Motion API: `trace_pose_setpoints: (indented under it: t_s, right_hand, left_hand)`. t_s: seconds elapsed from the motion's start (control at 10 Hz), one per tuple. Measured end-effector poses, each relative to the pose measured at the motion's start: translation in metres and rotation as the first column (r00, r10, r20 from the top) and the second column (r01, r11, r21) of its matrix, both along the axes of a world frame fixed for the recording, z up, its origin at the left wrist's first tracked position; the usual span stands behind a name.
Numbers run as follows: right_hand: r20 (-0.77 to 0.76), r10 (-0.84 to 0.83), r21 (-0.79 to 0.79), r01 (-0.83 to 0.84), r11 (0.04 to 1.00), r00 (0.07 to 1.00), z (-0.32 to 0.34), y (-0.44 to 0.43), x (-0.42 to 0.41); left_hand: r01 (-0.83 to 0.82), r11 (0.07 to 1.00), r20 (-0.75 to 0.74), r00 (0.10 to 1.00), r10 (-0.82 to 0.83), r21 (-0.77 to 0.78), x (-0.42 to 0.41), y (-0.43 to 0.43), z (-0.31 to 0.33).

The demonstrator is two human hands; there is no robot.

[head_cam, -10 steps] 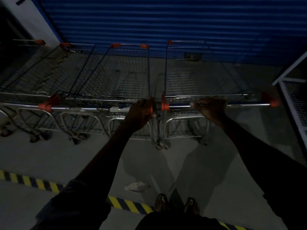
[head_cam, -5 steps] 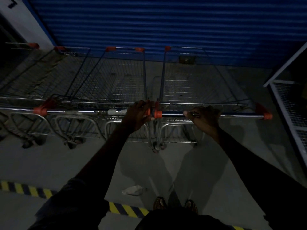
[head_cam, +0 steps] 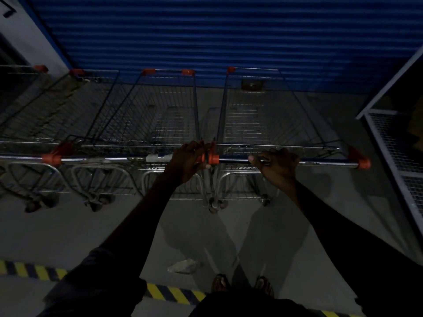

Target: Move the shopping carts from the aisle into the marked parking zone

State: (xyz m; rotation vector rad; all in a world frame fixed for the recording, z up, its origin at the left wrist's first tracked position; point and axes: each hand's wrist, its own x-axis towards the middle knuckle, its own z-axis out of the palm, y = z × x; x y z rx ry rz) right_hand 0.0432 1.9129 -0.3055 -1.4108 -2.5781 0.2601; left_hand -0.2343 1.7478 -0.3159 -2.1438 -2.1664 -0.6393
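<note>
Dim feed on my end, so detail is limited. Bare: left hand [head_cam: 190,161] and right hand [head_cam: 278,167]. The left arm [head_cam: 146,220] is bare up to a dark short sleeve [head_cam: 96,284] with a bunched hem. The right arm [head_cam: 343,225] is bare at the wrist; higher up I can't tell sleeve from shadow. Dark garment [head_cam: 247,305] below. Open sandals [head_cam: 220,283], strap detail unclear.

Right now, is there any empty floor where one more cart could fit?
Maybe: a bare strip of floor lies between the right cart and the white mesh rack. More bare floor runs from the cart wheels back to the striped tape, apart from a crumpled scrap. Leftwards it is crowded: carts stand side by side along the blue shutter.
</note>
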Motion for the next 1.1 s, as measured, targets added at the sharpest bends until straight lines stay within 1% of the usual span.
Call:
trace_pose_setpoints:
  t_s: [0.2,0.4,0.5,0.6,0.7,0.9,1.0,1.1]
  right_hand:
    - [0.006,0.001,0.031,-0.001,1.000,1.000,0.002,-0.005,-0.005]
    - [-0.024,-0.004,0.035,0.005,0.999,1.000,0.000,-0.007,0.000]
    - [-0.043,-0.007,0.052,0.009,0.999,0.999,0.002,-0.009,0.000]
    - [-0.002,-0.008,0.071,0.009,0.997,1.000,0.004,-0.008,-0.002]
    - [0.039,-0.010,0.071,0.008,0.997,0.999,0.008,-0.007,-0.002]
    - [0.051,0.071,-0.021,-0.070,0.997,0.996,0.007,-0.006,0.008]
    - [0.047,0.160,0.111,-0.165,0.980,0.986,-0.003,-0.030,0.014]
    - [-0.057,0.180,0.173,-0.167,0.971,0.982,-0.008,-0.050,0.009]
  left_hand:
    - [-0.032,0.998,-0.001,1.000,0.032,-0.050,0.001,0.000,0.004]
    - [-0.055,0.994,0.039,0.997,0.059,-0.090,0.004,0.000,0.006]
    - [-0.049,0.997,0.015,0.999,0.050,-0.066,0.003,0.000,0.005]
    - [-0.080,0.996,-0.034,0.996,0.079,-0.029,0.009,-0.003,0.006]
    - [-0.087,0.996,-0.033,0.996,0.087,-0.018,0.011,-0.003,0.006]
    - [-0.121,0.990,-0.178,0.978,0.107,-0.070,0.017,-0.016,0.010]
    - [-0.151,0.988,-0.199,0.968,0.154,0.034,0.030,-0.045,0.003]
    - [-0.196,0.977,-0.207,0.956,0.208,0.081,0.041,-0.066,-0.003]
